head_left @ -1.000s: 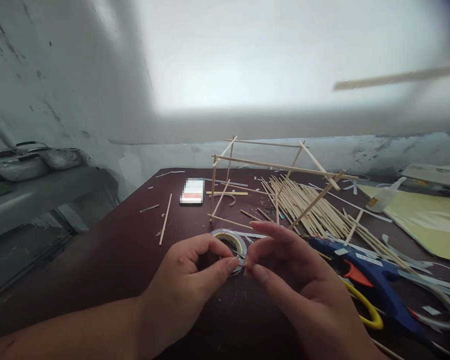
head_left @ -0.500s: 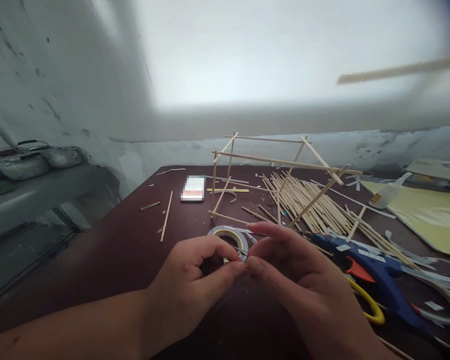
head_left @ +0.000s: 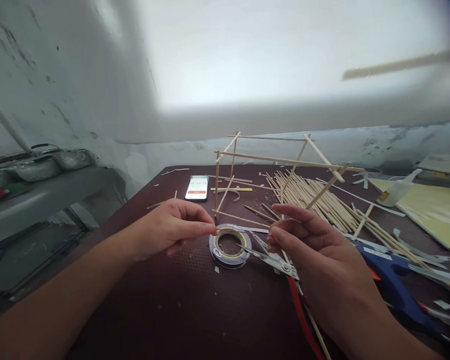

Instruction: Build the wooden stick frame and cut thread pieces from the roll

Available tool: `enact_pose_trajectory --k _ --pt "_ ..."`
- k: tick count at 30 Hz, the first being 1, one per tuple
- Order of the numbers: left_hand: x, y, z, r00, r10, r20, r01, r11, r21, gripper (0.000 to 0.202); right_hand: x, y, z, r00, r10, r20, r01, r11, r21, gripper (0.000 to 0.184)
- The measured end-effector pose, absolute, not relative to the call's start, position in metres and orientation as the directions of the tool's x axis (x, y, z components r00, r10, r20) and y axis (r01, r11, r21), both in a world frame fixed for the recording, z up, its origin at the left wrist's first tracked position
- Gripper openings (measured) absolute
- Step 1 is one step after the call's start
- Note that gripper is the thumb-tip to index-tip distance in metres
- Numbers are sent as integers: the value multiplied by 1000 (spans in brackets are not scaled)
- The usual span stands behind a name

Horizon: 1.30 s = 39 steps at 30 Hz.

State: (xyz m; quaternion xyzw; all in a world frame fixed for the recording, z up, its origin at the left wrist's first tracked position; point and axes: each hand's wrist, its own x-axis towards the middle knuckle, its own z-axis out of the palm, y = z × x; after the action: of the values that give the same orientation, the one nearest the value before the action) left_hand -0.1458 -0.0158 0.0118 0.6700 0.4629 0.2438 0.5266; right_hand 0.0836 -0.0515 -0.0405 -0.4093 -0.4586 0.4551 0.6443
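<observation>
Your left hand [head_left: 165,229] and right hand [head_left: 318,257] each have thumb and index finger pinched narrow, seemingly on a faint, thin strand [head_left: 243,230] stretched between them above the tape roll [head_left: 230,259]. Pulling too hard could snap it or let it slip; dipping could snag it on the scissors [head_left: 285,267], whose blades lie parted beside the roll. Just beyond, the stick frame [head_left: 281,161] could get knocked if you reach forward. The glue gun [head_left: 390,280] crowds your right side; the phone [head_left: 196,189] lies farther back on the counter [head_left: 165,310].
</observation>
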Motion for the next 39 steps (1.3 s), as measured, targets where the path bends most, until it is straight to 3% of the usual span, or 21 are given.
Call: enact_pose_trajectory --k 6,12,14,16,19,21,23,24,26,29,32,36,39 --pt "-173 -8 32 526 818 -232 567 -135 812 24 85 -52 -42 146 959 241 -164 264 -950 28" --pt "-209 9 35 560 718 -413 769 -266 581 23 82 -57 -45 27 961 277 -23 277 -960 25" --pt "-210 13 31 525 738 -423 817 -298 494 21 79 -60 -46 -20 962 273 39 273 -961 26" --pt "-201 10 28 445 845 -296 870 -328 369 23 77 -61 -48 -52 966 253 85 257 -963 28" --pt "-174 -12 28 341 932 125 917 -359 173 23 76 -62 -52 -78 967 242 107 249 -963 30" --pt "-156 -33 30 461 842 281 819 -525 231 24 76 -62 -53 -83 965 250 117 259 -959 31" --pt "-146 -52 32 445 736 510 731 -627 268 36 77 -62 -53 -87 967 240 134 250 -959 30" --pt "-144 -60 33 440 724 531 695 -649 309 42 77 -62 -52 -89 969 230 143 241 -960 30" --pt "-144 -70 36 411 754 513 626 -643 443 45 78 -62 -50 -82 975 208 167 219 -961 28" --pt "-146 -73 38 274 833 480 594 -539 597 30 78 -62 -47 -65 975 212 175 221 -960 28" --pt "-138 -68 32 237 856 460 582 -504 638 13 77 -62 -47 -69 968 240 140 247 -959 28" --pt "-119 -61 12 404 855 325 611 -516 600 21 75 -63 -46 -61 948 312 148 317 -937 28" --pt "-111 -57 -3 464 862 206 561 -465 685 19 74 -63 -45 -61 939 338 188 344 -920 29"
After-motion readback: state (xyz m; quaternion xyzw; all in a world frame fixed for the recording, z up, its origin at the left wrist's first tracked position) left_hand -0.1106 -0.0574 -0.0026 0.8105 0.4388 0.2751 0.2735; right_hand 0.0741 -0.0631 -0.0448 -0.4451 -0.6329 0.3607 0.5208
